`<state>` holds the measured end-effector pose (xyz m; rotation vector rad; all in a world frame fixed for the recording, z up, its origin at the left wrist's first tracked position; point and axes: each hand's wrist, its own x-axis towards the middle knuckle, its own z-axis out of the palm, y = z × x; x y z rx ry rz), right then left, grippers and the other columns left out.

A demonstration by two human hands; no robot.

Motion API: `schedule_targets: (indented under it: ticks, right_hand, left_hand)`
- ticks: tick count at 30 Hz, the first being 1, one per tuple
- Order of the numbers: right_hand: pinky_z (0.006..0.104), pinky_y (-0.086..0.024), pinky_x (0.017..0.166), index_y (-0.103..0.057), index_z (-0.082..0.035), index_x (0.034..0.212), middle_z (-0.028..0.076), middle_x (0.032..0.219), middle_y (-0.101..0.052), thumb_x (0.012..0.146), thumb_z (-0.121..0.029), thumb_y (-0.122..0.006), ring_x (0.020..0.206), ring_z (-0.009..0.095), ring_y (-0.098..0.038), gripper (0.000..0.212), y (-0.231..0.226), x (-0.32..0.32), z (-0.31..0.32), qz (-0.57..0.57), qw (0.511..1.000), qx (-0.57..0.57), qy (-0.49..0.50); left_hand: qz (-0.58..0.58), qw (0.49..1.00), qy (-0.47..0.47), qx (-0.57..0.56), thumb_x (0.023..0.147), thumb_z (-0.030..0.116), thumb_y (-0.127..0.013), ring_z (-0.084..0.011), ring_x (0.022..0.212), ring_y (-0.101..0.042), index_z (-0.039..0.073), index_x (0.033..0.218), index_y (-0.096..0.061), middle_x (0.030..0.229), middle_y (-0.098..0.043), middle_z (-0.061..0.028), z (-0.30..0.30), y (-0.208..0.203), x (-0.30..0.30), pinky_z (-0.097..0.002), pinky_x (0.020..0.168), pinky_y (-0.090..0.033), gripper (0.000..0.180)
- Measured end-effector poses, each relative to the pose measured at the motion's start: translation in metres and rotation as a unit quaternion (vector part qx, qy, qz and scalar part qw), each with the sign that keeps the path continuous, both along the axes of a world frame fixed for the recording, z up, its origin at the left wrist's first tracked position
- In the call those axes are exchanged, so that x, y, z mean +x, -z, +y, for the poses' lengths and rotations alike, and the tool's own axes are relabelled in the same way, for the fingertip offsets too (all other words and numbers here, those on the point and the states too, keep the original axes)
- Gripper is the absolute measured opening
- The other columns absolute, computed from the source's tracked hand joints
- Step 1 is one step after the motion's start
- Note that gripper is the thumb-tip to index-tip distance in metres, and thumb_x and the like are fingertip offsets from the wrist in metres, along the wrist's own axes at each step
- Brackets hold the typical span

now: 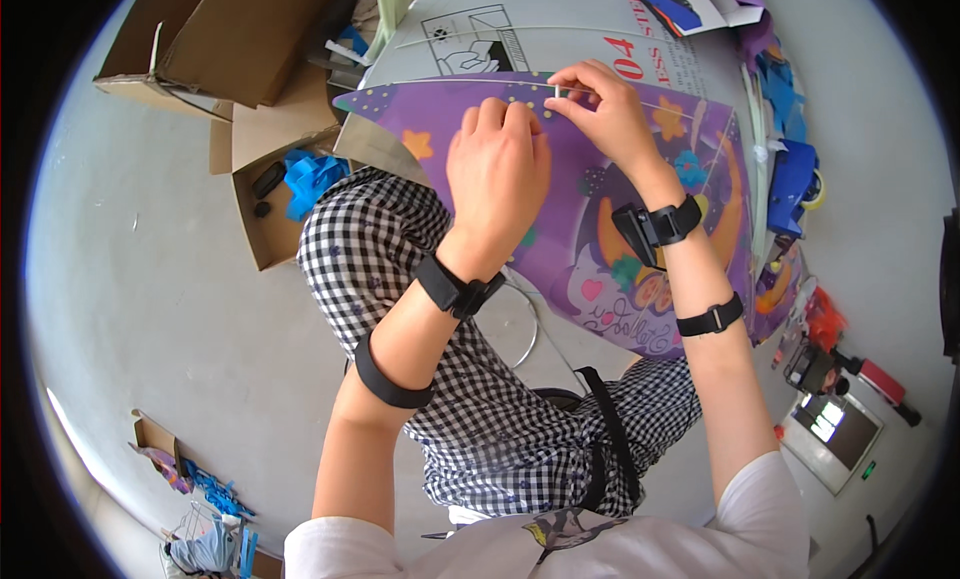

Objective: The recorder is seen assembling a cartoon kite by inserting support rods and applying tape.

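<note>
A purple printed sheet (560, 229), shaped like a kite with a pointed left tip, lies over my lap and the board beyond. It bears orange stars, a moon and dots. A thin pale rod (640, 100) runs along its far edge. My right hand (605, 114) pinches a small white tube-like piece (557, 92) at that edge, between thumb and index finger. Close on its left, my left hand (498, 164) is closed above the sheet, back of the hand up. Its fingertips are hidden, so what it grips cannot be seen.
A large grey printed board (570, 29) lies beneath the sheet's far side. To the left stand open cardboard boxes (250, 39), with blue material (312, 179) in a lower one. At the right lie a blue bundle (792, 184), a tape roll (818, 191) and a white-framed screen-like panel (830, 424).
</note>
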<state>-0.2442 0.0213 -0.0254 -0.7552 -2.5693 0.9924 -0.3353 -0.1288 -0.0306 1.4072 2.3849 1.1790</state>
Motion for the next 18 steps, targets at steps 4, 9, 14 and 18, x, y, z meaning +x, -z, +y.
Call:
schedule_targets:
  ticks: [4,9,14,18]
  right_hand:
    - [0.0283,-0.052,0.070,-0.064,-0.004,0.094,0.004,0.089,-0.061,0.076,-0.008,-0.075,0.079,0.017,-0.060,0.022,0.008,-0.002,0.004,0.033,0.999,-0.010,-0.001]
    - [0.0277,-0.050,0.071,-0.065,-0.005,0.094,0.003,0.088,-0.061,0.076,-0.008,-0.076,0.079,0.016,-0.060,0.022,0.006,0.000,0.007,0.032,0.999,-0.022,-0.016]
    - [0.0289,-0.049,0.073,-0.065,-0.005,0.094,0.003,0.088,-0.061,0.075,-0.009,-0.075,0.079,0.017,-0.059,0.021,0.003,-0.008,0.001,0.015,1.000,-0.011,-0.009]
    - [0.0290,-0.049,0.073,-0.065,-0.005,0.094,0.003,0.088,-0.061,0.075,-0.009,-0.075,0.080,0.017,-0.059,0.021,0.004,-0.015,-0.006,0.017,1.000,-0.009,-0.019]
  left_hand:
    - [0.082,0.993,0.003,-0.082,0.071,0.005,-0.069,-0.0276,0.093,-0.054,0.006,0.091,-0.060,0.094,-0.055,-0.0074,-0.005,0.005,-0.001,-0.0385,0.076,-0.044,0.021]
    - [0.072,0.992,-0.013,-0.100,0.075,-0.001,-0.059,-0.0286,0.094,-0.053,0.003,0.102,-0.056,0.099,-0.054,-0.0101,0.000,0.000,0.002,-0.0372,0.075,-0.046,0.027]
    - [0.045,0.995,-0.019,-0.088,0.074,-0.005,-0.058,-0.0333,0.100,-0.053,-0.003,0.110,-0.054,0.109,-0.053,-0.0154,-0.003,-0.002,-0.002,-0.0361,0.078,-0.052,0.036]
    - [0.039,0.996,-0.030,-0.072,0.071,-0.002,-0.064,-0.0341,0.107,-0.051,-0.004,0.114,-0.053,0.117,-0.052,-0.0165,-0.006,0.001,-0.005,-0.0364,0.080,-0.052,0.045]
